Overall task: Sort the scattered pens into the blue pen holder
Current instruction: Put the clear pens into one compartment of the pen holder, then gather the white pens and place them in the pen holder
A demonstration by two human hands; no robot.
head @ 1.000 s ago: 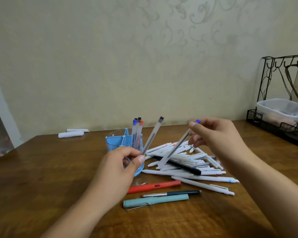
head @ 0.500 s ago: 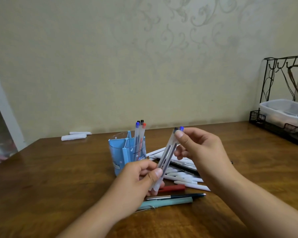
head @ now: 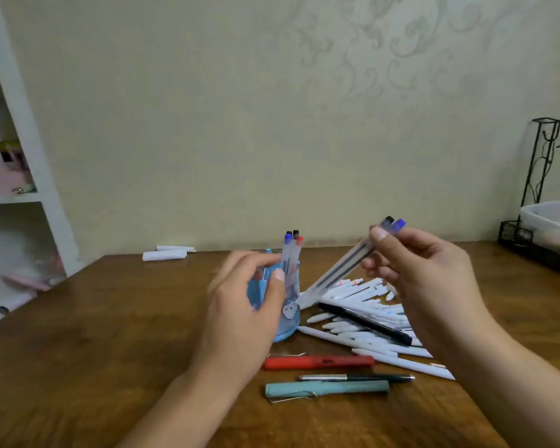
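Right hand (head: pixel 424 270) pinches two clear pens (head: pixel 346 268), caps tilted up-right; left hand (head: pixel 246 302) open.

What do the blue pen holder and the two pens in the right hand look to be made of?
Round blue pen holder: likely glossy translucent plastic; the pens inside show through its wall. Two frosted clear stick pens, pinched by the right hand: apparently matte see-through plastic, dark refills visible inside, with black and blue end caps.

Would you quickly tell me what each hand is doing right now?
Left hand: open, by the blue pen holder.
Right hand: pinching two clear pens.
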